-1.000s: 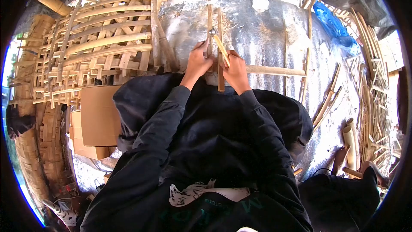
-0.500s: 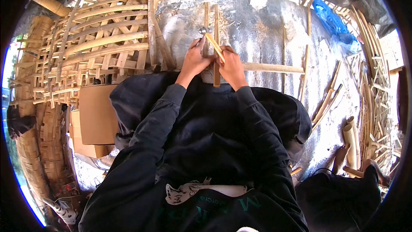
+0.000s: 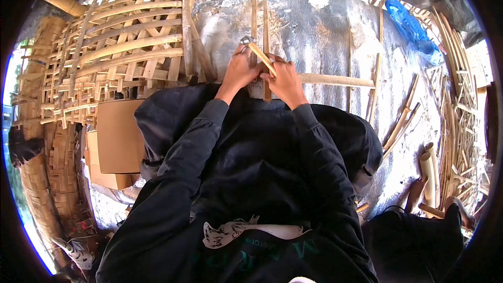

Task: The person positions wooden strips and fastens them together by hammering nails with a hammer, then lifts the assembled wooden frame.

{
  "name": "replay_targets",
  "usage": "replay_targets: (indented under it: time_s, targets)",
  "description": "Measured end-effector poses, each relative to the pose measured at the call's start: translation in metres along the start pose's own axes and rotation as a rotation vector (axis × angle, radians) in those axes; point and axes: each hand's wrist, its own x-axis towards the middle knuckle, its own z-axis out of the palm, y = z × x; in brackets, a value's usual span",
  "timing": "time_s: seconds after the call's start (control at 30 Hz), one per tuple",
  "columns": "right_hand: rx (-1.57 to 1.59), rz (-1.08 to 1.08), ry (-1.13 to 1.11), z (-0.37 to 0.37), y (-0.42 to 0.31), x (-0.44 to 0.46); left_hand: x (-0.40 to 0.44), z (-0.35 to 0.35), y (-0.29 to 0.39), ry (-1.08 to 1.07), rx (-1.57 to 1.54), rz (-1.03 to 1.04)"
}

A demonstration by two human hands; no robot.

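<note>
Head view: at upper centre, the person's right hand (image 3: 287, 79) is closed around the handle of a hammer (image 3: 260, 57). The left hand (image 3: 239, 73) is curled beside two upright wooden strips (image 3: 265, 21) — its grip cannot be told. At left stand cardboard boxes (image 3: 120, 136), insides hidden; at upper right lies a blue plastic bag (image 3: 411, 31) — contents unclear.
</note>
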Motion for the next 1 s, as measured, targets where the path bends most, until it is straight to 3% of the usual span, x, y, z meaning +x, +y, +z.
replay_targets:
  time_s: [0.67, 1.0]
  targets:
    - [0.061, 0.148, -0.024, -0.006, -0.009, 0.006, 0.006, 0.003, -0.002, -0.026, 0.028, -0.091]
    - [0.001, 0.17, -0.067, -0.012, -0.013, 0.008, 0.006, 0.003, -0.003, 0.027, 0.127, 0.015]
